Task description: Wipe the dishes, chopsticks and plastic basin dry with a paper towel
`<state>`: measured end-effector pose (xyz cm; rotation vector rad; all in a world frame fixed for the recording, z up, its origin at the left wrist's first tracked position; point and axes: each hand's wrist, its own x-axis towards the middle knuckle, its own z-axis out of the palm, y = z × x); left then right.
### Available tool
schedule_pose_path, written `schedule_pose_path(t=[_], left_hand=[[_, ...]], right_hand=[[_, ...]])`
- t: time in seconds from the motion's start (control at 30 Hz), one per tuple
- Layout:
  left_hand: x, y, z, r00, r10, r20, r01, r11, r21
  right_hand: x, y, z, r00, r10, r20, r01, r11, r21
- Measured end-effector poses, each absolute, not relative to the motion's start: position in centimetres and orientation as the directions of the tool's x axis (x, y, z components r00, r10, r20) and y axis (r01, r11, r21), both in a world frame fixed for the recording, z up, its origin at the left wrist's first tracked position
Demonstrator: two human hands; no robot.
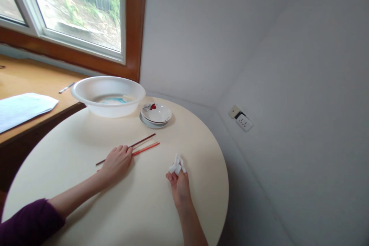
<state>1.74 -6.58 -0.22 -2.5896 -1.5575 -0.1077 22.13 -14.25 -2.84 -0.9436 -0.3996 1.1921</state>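
Note:
My left hand [118,161] lies over several chopsticks on the round table, its fingers curled down around them. One dark brown chopstick [144,139] and a red-orange chopstick [147,148] stick out past the fingers, with a paler one between them. The hand covers their middles, and the fingertips are hidden. To the right, my right hand [180,188] pinches a crumpled white tissue [178,165] just above the tabletop. Behind the hands sits a small stack of dishes: a white bowl with a red flower pattern [158,113] on top of a plate [152,124].
A large translucent white basin [115,110] with some water stands at the back of the round cream table [138,203]. On a wooden desk [37,75] at the left lie papers [23,107] and a pen [66,87]. White walls with a socket [244,122] rise at the right.

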Motion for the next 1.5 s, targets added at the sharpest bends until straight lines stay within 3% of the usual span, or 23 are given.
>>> schedule_pose_path(t=[0.3, 0.63, 0.97, 1.5], left_hand=[[1.4, -6.2, -0.3, 0.447, 0.889, 0.097, 0.894, -0.444, -0.051], [1.0, -5.8, -1.1, 0.407, 0.888, 0.213, 0.912, -0.407, -0.047], [1.1, -5.5, -0.6, 0.459, 0.877, 0.141, 0.888, -0.458, -0.037], [1.7, -4.6, 0.1, 0.313, 0.938, 0.151, 0.949, -0.317, 0.001]], right_hand=[[21.9, -14.3, -2.9, 0.355, 0.908, -0.220, -0.608, 0.046, -0.792], [21.5, -14.1, -2.2, 0.382, 0.885, -0.268, -0.614, 0.026, -0.789], [21.5, -14.3, -2.2, 0.373, 0.893, -0.252, -0.580, 0.012, -0.815], [21.5, -14.4, -2.4, 0.366, 0.905, -0.218, -0.520, 0.004, -0.854]])
